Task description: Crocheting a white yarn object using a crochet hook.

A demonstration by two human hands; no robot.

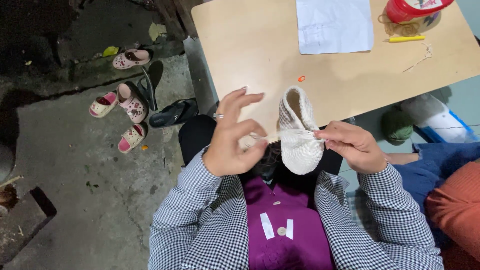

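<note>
The right hand (352,146) holds a white crocheted bootie (299,131). Its fingers (327,136) are pinched narrow on the bootie's side at mid-height, and the bootie hangs just left of them with its opening facing up and away. The left hand (231,137) is raised just left of the bootie, apart from it. Thumb and forefinger tips are closed together on a thin strand of white yarn (260,137); the remaining fingers are spread wide and upward. A ring sits on one of them. The yarn runs across the gap from the left fingers to the bootie. Both forearms wear black-and-white checked sleeves (210,220) over a purple garment (290,235).

Beyond the fingers lies a light wooden tabletop (260,45). A small orange ring marker (301,78) lies on it just past the bootie. Farther off are a white sheet of paper (334,25), a yellow pencil-like stick (406,38) and a red container (415,9) at the far right edge. Right of the right fingers, below the tabletop edge, sits a green yarn ball (397,126). Well to the left of the left fingers, pink children's sandals (124,102) and black sandals (172,114) lie on the concrete floor (75,190).
</note>
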